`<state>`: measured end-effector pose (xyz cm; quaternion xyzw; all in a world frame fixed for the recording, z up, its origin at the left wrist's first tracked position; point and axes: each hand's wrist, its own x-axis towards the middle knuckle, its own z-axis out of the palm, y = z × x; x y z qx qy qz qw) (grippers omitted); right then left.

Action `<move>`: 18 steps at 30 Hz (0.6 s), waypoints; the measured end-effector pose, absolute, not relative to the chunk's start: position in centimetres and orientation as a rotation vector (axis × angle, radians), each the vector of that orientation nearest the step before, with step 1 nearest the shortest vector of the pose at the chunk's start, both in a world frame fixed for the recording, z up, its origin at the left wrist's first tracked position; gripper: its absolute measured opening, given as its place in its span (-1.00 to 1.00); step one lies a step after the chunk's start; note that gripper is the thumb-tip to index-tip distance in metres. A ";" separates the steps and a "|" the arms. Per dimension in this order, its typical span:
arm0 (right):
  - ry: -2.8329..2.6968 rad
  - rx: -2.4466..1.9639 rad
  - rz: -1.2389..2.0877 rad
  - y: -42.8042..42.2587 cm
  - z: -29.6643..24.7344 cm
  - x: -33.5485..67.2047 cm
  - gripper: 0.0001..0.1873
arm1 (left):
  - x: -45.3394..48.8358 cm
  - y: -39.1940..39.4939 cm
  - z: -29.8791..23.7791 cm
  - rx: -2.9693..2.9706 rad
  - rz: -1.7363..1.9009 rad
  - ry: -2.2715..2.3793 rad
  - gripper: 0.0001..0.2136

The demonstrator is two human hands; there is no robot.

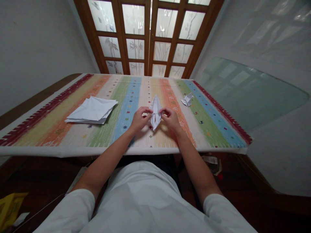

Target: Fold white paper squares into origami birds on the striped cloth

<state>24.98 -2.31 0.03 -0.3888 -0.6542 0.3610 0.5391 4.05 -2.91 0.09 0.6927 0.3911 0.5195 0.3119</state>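
In the middle of the striped tablecloth, a narrow folded white paper point(155, 111) with pointed ends stands between my hands. My left hand point(141, 118) pinches its left edge with thumb and fingers. On the other side, my right hand point(170, 118) pinches the right edge the same way. The paper's far end points away from me, and its near end shows a split down the middle. To the right lies a small folded white paper crane point(187, 99). A stack of white paper sheets point(92, 110) rests on the left.
The table, covered by a colourful striped cloth point(126, 106), has its near edge just before my body. A wooden door with glass panes point(148, 35) stands behind it. A pale glass panel point(250, 94) leans at the right wall. Something yellow point(11, 207) is on the floor at lower left.
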 end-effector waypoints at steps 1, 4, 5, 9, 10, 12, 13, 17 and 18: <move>-1.558 -0.929 0.860 -2.3 0.0 25.0 -0.83 | 4.1 -2.9 0.0 1.863 1.370 1.025 -0.85; -1.575 -0.918 0.934 -2.5 -0.3 24.8 -0.67 | 4.0 -2.8 -0.2 1.950 1.398 1.016 -0.70; -1.576 -0.907 0.975 -2.6 -0.4 24.7 -0.59 | 4.0 -2.7 -0.2 1.968 1.411 1.014 -0.68; -1.505 -0.859 1.132 -3.0 -0.6 24.3 -0.30 | 4.0 -2.8 -0.1 1.969 1.450 0.995 -0.64; -1.466 -0.845 1.164 -3.1 -0.5 24.3 -0.23 | 4.0 -2.9 -0.1 1.950 1.459 0.996 -0.64; -1.378 -0.826 1.241 -3.1 -0.5 24.2 -0.18 | 4.1 -3.0 0.0 1.900 1.483 1.008 -0.67; -1.341 -0.822 1.288 -3.1 -0.4 24.2 -0.21 | 4.1 -3.1 0.1 1.878 1.498 1.014 -0.70; -1.261 -0.819 1.459 -3.3 -0.4 23.7 -0.35 | 4.1 -3.3 0.3 1.837 1.536 1.030 -0.82; -1.247 -0.818 1.480 -3.4 -0.4 23.5 -0.36 | 4.1 -3.3 0.3 1.835 1.534 1.032 -0.83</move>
